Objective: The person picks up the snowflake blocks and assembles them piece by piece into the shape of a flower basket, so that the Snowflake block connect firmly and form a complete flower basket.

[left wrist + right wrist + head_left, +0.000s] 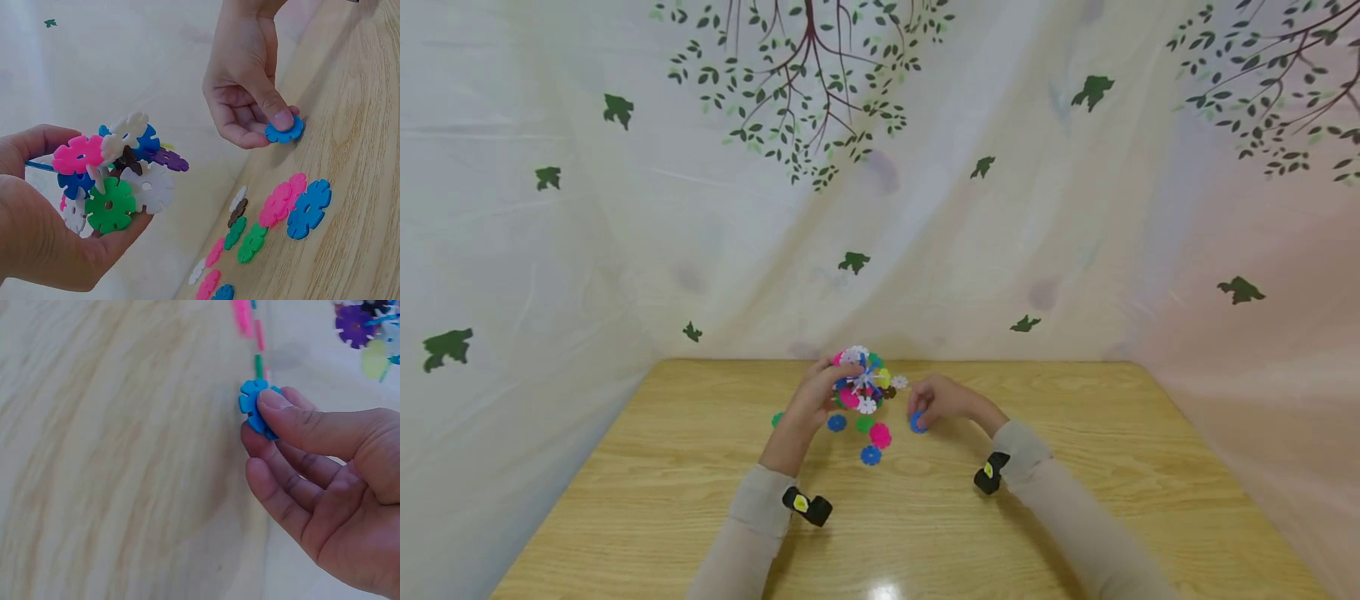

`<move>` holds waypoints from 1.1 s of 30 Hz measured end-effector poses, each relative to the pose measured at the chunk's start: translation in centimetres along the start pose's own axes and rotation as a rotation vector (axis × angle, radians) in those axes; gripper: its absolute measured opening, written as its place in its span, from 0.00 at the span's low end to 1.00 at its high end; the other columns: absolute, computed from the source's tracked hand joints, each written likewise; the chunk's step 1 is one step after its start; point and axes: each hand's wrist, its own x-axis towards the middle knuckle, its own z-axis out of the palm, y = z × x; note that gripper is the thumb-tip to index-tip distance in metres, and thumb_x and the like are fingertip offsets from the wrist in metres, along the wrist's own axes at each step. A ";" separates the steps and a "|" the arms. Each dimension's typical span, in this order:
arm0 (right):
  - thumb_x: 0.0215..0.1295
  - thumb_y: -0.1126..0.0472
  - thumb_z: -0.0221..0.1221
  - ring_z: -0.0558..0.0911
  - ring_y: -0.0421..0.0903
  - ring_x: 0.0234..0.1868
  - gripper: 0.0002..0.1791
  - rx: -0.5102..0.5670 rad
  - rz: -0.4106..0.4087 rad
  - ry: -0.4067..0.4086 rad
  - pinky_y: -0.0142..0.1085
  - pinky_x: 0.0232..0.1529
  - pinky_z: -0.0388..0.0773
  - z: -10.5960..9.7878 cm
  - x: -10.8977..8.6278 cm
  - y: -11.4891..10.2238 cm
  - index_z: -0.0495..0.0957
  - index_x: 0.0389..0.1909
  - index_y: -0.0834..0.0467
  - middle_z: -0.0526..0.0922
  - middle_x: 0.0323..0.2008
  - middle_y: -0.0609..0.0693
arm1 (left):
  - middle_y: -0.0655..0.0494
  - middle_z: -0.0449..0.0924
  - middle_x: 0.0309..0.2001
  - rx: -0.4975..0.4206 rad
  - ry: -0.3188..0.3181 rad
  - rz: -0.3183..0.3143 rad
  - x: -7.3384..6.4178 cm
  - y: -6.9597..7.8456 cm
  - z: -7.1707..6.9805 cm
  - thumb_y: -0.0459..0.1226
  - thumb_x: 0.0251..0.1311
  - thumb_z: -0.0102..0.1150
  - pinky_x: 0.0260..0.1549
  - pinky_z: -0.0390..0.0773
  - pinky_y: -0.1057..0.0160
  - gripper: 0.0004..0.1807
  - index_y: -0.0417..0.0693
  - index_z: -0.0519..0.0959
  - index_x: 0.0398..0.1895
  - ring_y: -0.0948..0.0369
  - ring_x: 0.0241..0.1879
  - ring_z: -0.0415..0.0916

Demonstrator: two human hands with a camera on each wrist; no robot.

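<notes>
My left hand (pixel 809 402) holds a ball-like cluster of interlocking flower-shaped plastic discs (pixel 110 205) in pink, white, blue, green, purple and other colours. In the left wrist view its fingers and thumb curve around the cluster, which is raised off the table. To the right, my right hand (pixel 947 397) pinches a single blue flower disc (pixel 251 405) between thumb and fingers. That disc is apart from the cluster, low over the table in the head view. The far side of the cluster is hidden.
Several loose flower discs lie on the wooden table (pixel 1075 467) below and between the hands, among them a blue disc (pixel 309 209), a green disc (pixel 252 242) and a pink disc (pixel 881 435). A printed cloth (pixel 925 250) hangs behind the table's far edge.
</notes>
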 end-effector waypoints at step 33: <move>0.66 0.72 0.63 0.85 0.58 0.43 0.07 0.121 -0.233 0.582 0.31 0.41 0.81 0.9 0.8 -8.2 0.85 0.42 0.71 0.87 0.42 0.67 | 0.53 0.85 0.44 0.100 -0.090 -0.021 -0.2 -0.8 1.6 0.40 0.58 0.69 0.42 0.81 0.63 0.23 0.39 0.82 0.55 0.58 0.44 0.80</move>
